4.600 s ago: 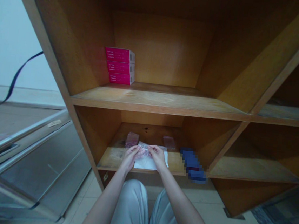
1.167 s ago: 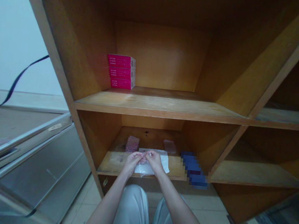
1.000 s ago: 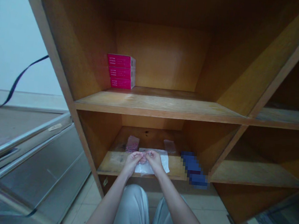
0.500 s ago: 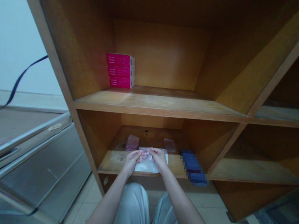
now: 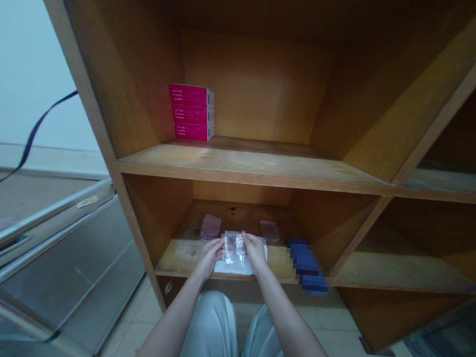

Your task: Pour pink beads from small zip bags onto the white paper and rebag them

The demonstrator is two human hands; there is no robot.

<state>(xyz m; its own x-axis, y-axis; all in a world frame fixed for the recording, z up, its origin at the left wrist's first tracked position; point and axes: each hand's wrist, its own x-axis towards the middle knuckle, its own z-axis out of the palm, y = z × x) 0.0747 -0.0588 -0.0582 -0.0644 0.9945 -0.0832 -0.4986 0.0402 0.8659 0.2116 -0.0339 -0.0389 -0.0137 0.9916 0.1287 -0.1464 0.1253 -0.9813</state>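
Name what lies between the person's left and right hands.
In the head view, a clear plastic packet lies between the left hand and the right hand, over a white sheet.

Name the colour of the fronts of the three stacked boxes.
The boxes have magenta-pink fronts with small white print, seen in the head view.

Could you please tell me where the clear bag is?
In the head view, the bag is between the left hand and right hand, over the white sheet on the lower shelf.

Room behind plastic (image 5: 235, 246) — shelf (image 5: 255, 178) above
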